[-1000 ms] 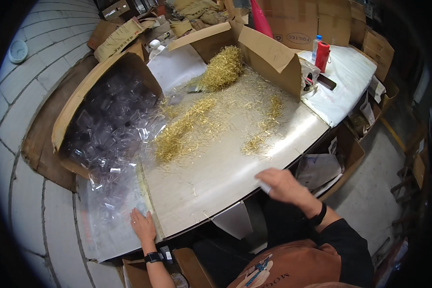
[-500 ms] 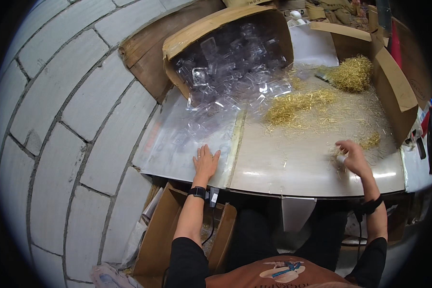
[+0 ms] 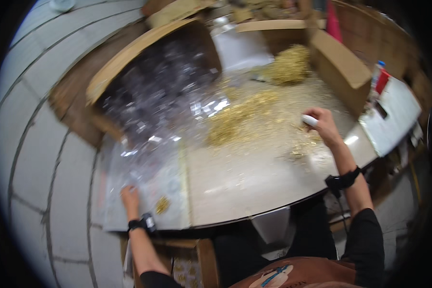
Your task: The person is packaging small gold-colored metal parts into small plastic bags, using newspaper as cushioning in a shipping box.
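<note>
My right hand (image 3: 322,126) hovers over the right part of the table, its fingers bent together. Something white (image 3: 310,121), perhaps a wrapping, covers one finger. Whatever the fingers pinch, if anything, is too small to make out. Just below lies a loose scatter of thin gold wire-like pieces (image 3: 300,148). On the white sheet (image 3: 170,182) at the left rests my left hand (image 3: 130,196), smeared by motion, so its fingers are unclear. Right of its wrist sits a small gold clump (image 3: 162,205). Clear plastic boxes (image 3: 153,139) spill toward that hand.
A tipped cardboard box (image 3: 105,67) pours out the clear boxes at the back left. Beyond the middle lie a long gold heap (image 3: 242,117) and a rounder one (image 3: 290,65). Cardboard walls (image 3: 341,57) edge the right. An open carton (image 3: 207,261) stands below the front edge.
The view has swung right. My left hand has gone from spread flat to blurred, farther left on the sheet. The small gold clump now shows beside it. My right hand has risen off the gold scatter.
</note>
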The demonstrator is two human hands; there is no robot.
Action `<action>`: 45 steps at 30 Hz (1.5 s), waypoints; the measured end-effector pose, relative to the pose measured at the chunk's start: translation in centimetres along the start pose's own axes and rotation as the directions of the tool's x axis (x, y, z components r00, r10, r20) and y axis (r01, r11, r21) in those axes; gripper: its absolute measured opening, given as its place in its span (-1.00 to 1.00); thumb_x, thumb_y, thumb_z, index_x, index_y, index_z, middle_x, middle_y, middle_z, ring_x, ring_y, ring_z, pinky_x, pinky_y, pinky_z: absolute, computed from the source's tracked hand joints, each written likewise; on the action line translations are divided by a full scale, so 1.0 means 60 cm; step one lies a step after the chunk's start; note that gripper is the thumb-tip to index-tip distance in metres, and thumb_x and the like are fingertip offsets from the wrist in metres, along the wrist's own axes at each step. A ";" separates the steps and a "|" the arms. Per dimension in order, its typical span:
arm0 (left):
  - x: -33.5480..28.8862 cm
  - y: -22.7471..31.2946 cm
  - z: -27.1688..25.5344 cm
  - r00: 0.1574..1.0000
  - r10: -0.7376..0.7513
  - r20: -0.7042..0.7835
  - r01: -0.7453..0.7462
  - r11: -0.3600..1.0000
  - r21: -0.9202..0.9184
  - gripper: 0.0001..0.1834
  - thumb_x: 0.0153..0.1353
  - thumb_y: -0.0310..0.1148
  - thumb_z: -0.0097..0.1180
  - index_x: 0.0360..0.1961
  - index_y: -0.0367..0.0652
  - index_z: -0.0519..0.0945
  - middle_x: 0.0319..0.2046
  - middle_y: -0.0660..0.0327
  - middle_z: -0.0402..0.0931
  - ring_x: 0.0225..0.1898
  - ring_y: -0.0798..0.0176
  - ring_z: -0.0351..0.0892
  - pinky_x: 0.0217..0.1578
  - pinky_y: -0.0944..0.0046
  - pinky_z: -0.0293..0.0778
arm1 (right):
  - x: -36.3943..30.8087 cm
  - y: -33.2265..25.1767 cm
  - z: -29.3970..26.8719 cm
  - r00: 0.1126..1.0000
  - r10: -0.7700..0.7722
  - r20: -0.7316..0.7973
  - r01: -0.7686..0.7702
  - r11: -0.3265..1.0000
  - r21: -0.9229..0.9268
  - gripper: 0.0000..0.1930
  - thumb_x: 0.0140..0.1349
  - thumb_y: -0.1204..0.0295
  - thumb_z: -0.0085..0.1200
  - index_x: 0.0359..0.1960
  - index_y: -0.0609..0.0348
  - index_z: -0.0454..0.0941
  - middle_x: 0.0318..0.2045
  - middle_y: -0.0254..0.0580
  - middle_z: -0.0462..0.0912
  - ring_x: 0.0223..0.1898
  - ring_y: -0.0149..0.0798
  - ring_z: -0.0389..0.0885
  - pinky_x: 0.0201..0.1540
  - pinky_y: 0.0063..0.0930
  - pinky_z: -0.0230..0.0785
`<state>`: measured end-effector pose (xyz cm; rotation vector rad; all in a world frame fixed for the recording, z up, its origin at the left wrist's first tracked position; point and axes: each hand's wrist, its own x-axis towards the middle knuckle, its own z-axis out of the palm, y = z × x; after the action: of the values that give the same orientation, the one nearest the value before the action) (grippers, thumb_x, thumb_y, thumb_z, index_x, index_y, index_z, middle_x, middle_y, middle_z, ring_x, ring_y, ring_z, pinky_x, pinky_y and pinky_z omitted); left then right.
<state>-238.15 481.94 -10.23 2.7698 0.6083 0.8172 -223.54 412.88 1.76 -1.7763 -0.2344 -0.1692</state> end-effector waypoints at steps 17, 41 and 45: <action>-0.134 0.405 -0.073 0.902 0.429 -0.040 -0.418 0.848 -0.327 -0.92 -0.11 -0.43 0.22 -0.58 -0.14 0.56 -0.45 0.15 0.52 -0.30 0.07 0.49 -0.24 0.13 0.35 | -0.009 -0.003 0.029 0.952 0.162 0.259 -0.183 0.981 0.058 -0.77 0.10 0.53 0.12 -0.18 0.29 0.53 -0.36 -0.13 0.64 -0.29 -0.31 0.63 -0.29 -0.44 0.51; -0.297 0.591 -0.036 0.895 0.445 0.024 -0.352 0.739 -0.574 -0.83 -0.06 -0.43 0.26 -0.40 -0.20 0.57 -0.33 0.16 0.50 -0.20 0.08 0.46 -0.16 0.14 0.32 | -0.152 0.025 0.317 0.892 -0.093 0.442 0.352 0.756 -0.551 -0.85 -0.09 0.50 0.04 -0.45 0.22 0.58 -0.48 0.01 0.61 -0.34 0.05 0.61 -0.26 -0.08 0.41; -0.286 0.568 -0.043 0.982 0.188 0.012 -0.140 0.772 -0.621 -0.58 -0.06 -0.53 0.22 -0.10 -0.31 0.47 -0.05 0.01 0.38 -0.03 -0.01 0.41 0.03 0.15 0.30 | -0.146 0.023 0.325 0.816 -0.316 0.484 0.576 0.519 -0.631 -0.87 -0.03 0.46 0.00 -0.45 0.18 0.57 -0.40 -0.12 0.55 -0.26 -0.08 0.55 -0.26 -0.18 0.39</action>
<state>-241.43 444.04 -6.35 2.2381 0.0461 0.7675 -231.91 431.04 -5.84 -2.5649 -1.0058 -0.4146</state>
